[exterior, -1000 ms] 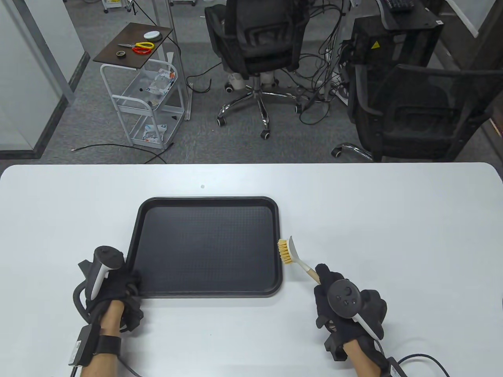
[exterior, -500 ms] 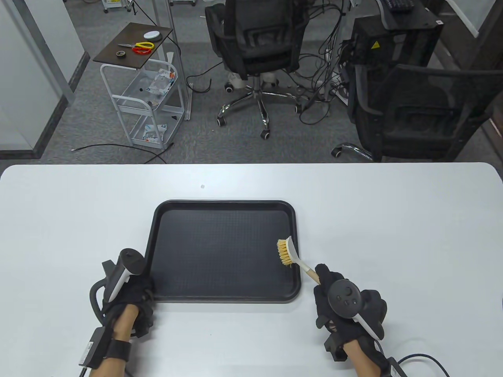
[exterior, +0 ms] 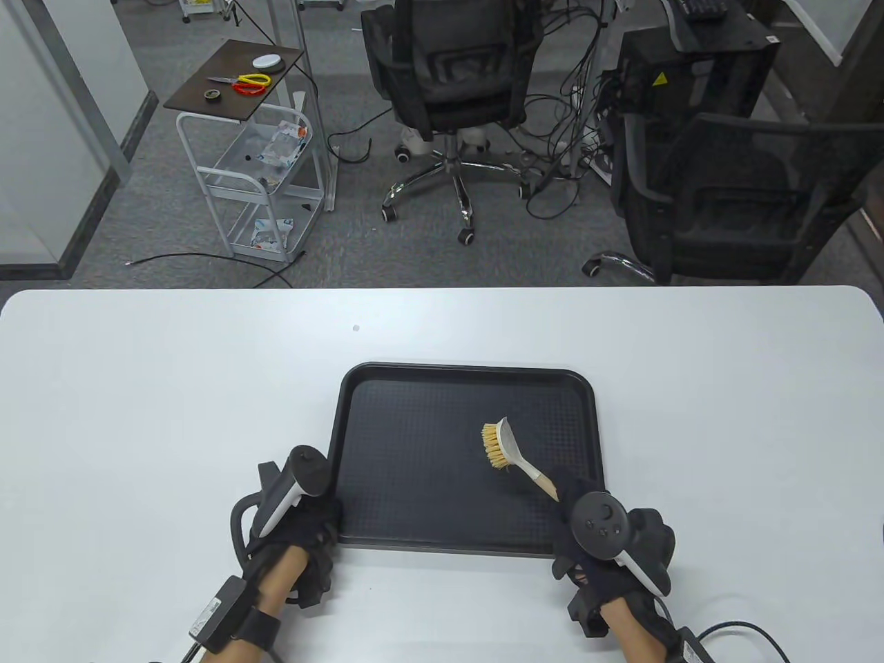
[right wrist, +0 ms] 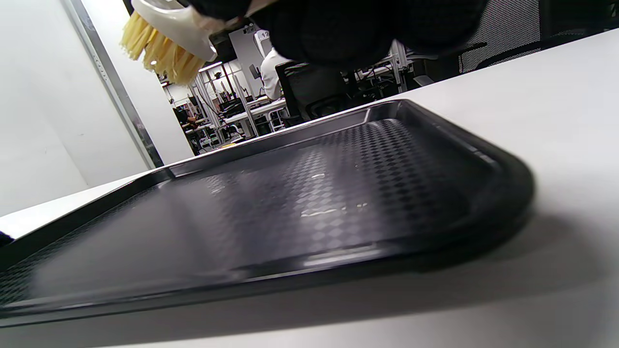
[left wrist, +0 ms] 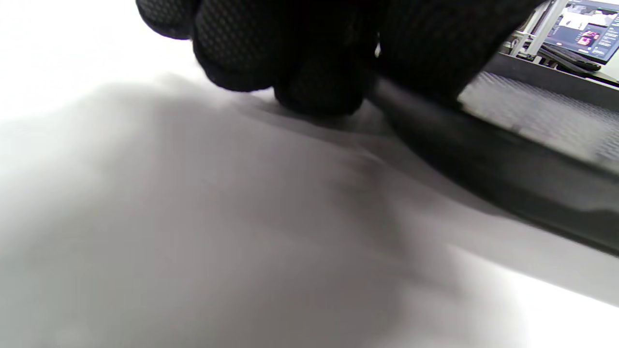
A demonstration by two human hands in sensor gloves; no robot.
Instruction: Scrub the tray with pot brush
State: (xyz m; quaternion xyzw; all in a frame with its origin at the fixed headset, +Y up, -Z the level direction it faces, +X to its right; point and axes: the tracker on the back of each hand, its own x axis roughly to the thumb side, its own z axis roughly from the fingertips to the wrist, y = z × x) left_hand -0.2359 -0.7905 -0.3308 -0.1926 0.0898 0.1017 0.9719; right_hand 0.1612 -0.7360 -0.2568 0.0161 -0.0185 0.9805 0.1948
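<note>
A black rectangular tray (exterior: pixel 414 414) lies flat on the white table (exterior: pixel 725 387). My left hand (exterior: pixel 314 525) grips its near left corner; the left wrist view shows the gloved fingers (left wrist: pixel 309 63) around the tray's rim (left wrist: pixel 508 159). My right hand (exterior: pixel 587 532) holds a pot brush (exterior: pixel 507 452) by its wooden handle. The white head with yellow bristles hangs above the tray's right half, bristles pointing left. In the right wrist view the brush (right wrist: pixel 164 36) is clear above the tray (right wrist: pixel 300 203).
Beyond the table's far edge stand two black office chairs (exterior: pixel 449 76), a tangle of cables on the floor and a small white cart (exterior: pixel 269 173). A cable (exterior: pixel 739 632) trails from my right wrist at the near edge.
My left hand has slid the tray to the right across the table, so it now lies under the brush. My right hand with the brush has shifted only slightly left.
</note>
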